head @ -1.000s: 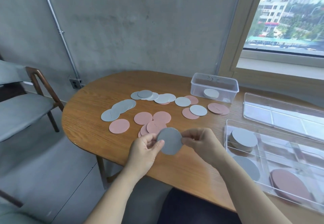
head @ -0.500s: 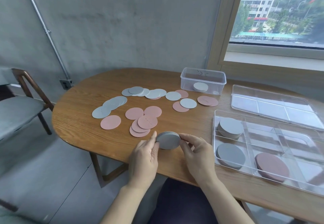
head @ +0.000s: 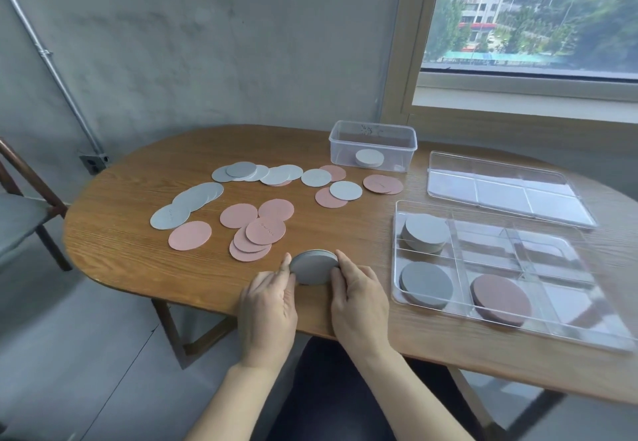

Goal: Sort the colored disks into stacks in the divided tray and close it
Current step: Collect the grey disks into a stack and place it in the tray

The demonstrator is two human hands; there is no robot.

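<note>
A small stack of grey disks (head: 313,267) rests on the table near its front edge. My left hand (head: 268,306) presses its left side and my right hand (head: 359,299) its right side, both gripping the stack. Loose pink disks (head: 255,230) and pale grey disks (head: 193,200) lie scattered across the middle of the table. The clear divided tray (head: 518,257) lies to the right and holds two grey stacks (head: 426,233) in its left compartments and a dark pink stack (head: 500,297) at the front. The tray's clear lid (head: 500,188) lies flat behind it.
A clear plastic tub (head: 373,145) with a white disk stack inside stands at the back of the wooden table (head: 131,205). A wooden chair (head: 24,212) stands to the left. A concrete wall and a window are behind the table.
The grey stack, held up on edge between both hands a second ago, has come down flat onto the table. Both hands now clasp its sides.
</note>
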